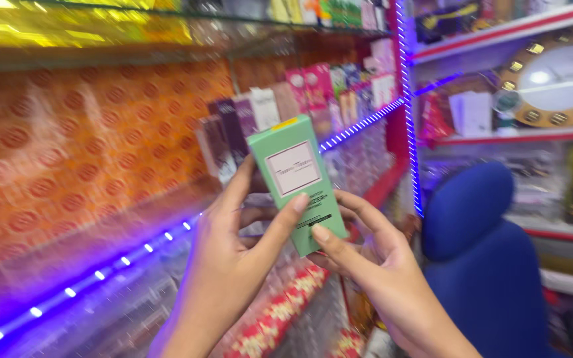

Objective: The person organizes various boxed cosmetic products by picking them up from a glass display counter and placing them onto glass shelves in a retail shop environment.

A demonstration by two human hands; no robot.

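Both hands, left (230, 262) and right (373, 265), hold a tall pale-green cardboard box (296, 180) (pink label) before a glass shelf (101, 245) of boxes.

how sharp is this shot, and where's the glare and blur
Head view: the green box and both hands, left hand and right hand, are fairly sharp; the orange shelf backing smears with motion blur; the blue light strip casts a violet glow; the round mirror shows white glare.

Shelf row: slim upright boxes (260, 109), pink, white and dark; blurred
Shelf edge: strip of blue-violet lights (147, 247)
Back wall: orange patterned panel (81, 132)
Right: blue chair (482, 252); round gold-rimmed clock (558, 79)
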